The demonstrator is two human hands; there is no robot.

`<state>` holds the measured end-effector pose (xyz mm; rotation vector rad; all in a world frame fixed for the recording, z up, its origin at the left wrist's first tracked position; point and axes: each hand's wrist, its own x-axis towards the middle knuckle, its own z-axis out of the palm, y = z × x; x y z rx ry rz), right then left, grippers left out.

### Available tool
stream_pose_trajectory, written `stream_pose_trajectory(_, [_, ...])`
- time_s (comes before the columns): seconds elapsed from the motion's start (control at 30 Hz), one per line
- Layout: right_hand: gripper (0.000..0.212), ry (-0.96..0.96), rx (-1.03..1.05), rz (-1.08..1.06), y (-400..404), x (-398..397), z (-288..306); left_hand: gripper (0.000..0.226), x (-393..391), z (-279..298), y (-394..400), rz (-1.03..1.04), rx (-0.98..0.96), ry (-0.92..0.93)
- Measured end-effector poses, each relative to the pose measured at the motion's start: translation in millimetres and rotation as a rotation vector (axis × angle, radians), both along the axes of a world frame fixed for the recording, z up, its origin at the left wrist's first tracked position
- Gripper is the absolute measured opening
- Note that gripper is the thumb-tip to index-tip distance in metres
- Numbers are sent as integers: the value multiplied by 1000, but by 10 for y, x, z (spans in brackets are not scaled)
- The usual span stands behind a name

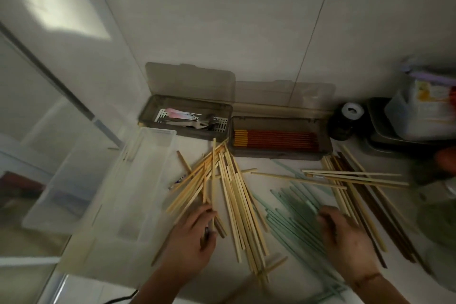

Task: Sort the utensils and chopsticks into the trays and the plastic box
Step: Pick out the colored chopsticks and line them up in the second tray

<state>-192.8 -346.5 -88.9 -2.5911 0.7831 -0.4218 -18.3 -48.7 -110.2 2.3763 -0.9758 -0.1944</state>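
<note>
A fan of pale wooden chopsticks (234,195) lies on the white counter. My left hand (195,234) grips the near ends of several of them. Pale green chopsticks (293,219) lie to their right, and my right hand (345,237) rests on them with curled fingers; whether it holds any I cannot tell. More wooden and dark brown chopsticks (355,180) lie at the right. A grey tray (187,131) at the back holds forks and other utensils. Beside it, another grey tray (278,153) holds red and yellow chopsticks. A clear plastic box (148,180) stands at the left.
Both grey trays have their lids open against the white wall. A dark round jar (345,118) and a metal tray with a plastic container (419,116) stand at the back right. The counter's left edge runs beside the clear box.
</note>
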Motion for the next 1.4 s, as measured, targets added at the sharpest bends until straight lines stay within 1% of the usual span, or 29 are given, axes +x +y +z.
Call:
stream_pose_trajectory(0.1, [14,-22,130,-32,-16,136,119,34,-71,39,-16,-42,12,-45])
stream_pose_trajectory(0.17, [22,-48,213,-4,-57,233,179,34,-99,63,-11,-79,11,-53])
stream_pose_trajectory(0.23, [33,-85,276,44,-122,348,247,40,-109,77,-4,-87,-1,-34])
stream_pose_trajectory(0.3, [37,-129,329,82,-204,503,335,50,-122,97,0,-53,-35,0])
stream_pose_trajectory(0.4, [34,-211,280,133,-372,838,510,57,-138,88,-6,22,-114,14])
stream_pose_trajectory(0.5, [27,-241,220,192,-542,1296,691,57,-130,60,-19,79,-176,13])
stream_pose_trajectory(0.53, [25,-208,209,204,-592,1466,735,56,-126,48,-26,84,-192,6])
stream_pose_trajectory(0.6, [22,-46,169,245,-656,1792,778,58,-112,43,-49,101,-207,-12])
stream_pose_trajectory(0.67, [24,143,180,325,-668,2053,732,58,-97,62,-70,114,-214,-17])
stream_pose_trajectory(0.73, [28,297,210,419,-640,2219,639,52,-87,90,-79,119,-220,-25])
stream_pose_trajectory(0.8, [28,389,231,484,-597,2310,526,48,-80,117,-79,120,-216,-17])
stream_pose_trajectory(0.87, [23,421,262,503,-566,2353,438,50,-72,122,-86,97,-212,-26])
stream_pose_trajectory(0.97, [14,400,341,496,-555,2344,357,51,-76,116,-88,119,-226,2])
stream_pose_trajectory(1.03, [14,363,359,482,-570,2292,334,38,-73,103,-85,168,-264,27])
stream_pose_trajectory(1.07, [14,317,316,477,-572,2256,328,28,-70,98,-89,191,-301,39])
stream_pose_trajectory(1.13, [13,158,132,469,-517,2155,348,14,-63,89,-95,220,-383,34])
stream_pose_trajectory(1.2, [13,-14,-18,503,-334,1998,437,11,-49,63,-92,250,-421,9])
stream_pose_trajectory(1.23, [13,-46,-41,554,-213,1904,481,11,-38,47,-87,268,-425,5])
stream_pose_trajectory(1.3, [15,-12,-66,667,20,1683,516,13,-22,15,-71,276,-413,-3])
stream_pose_trajectory(1.33, [15,17,-64,691,112,1564,491,13,-18,0,-65,264,-403,-16])
stream_pose_trajectory(1.4, [16,60,-26,671,215,1309,383,11,-18,-21,-55,227,-369,-51])
